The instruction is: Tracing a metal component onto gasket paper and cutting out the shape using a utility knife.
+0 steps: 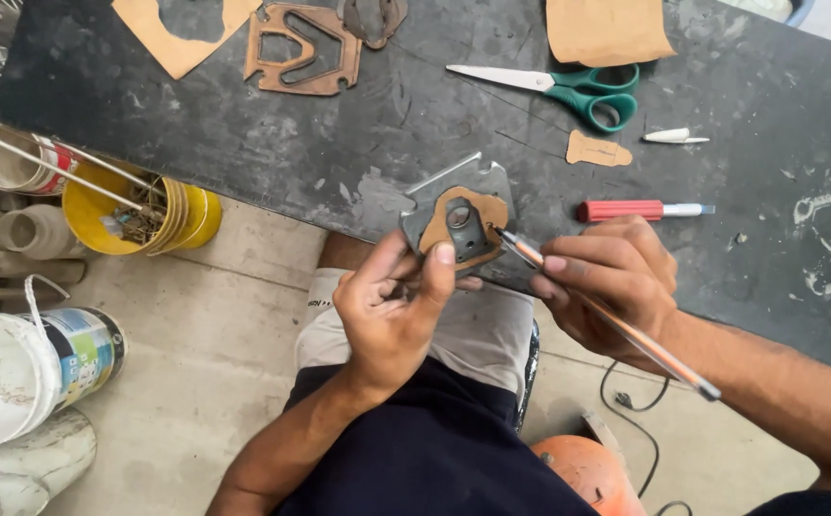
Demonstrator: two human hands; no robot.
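Two hands busy | left hand pinches metal plate | right hand grips pencil | scuffed black workbench | concrete floor

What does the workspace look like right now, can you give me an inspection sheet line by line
Surface: dark scuffed bench top, white smears at right.
Job's things: grey metal plate with brown gasket piece and small grey part; pencil.
Clutter: green scissors, red-handled tool, cut gasket frame, brown sheet.
Hands: left hand holds the plate; right hand holds the pencil, tip at the gasket.
Cables: black cord on floor.
Surroundings: yellow tub, white bucket, orange object.
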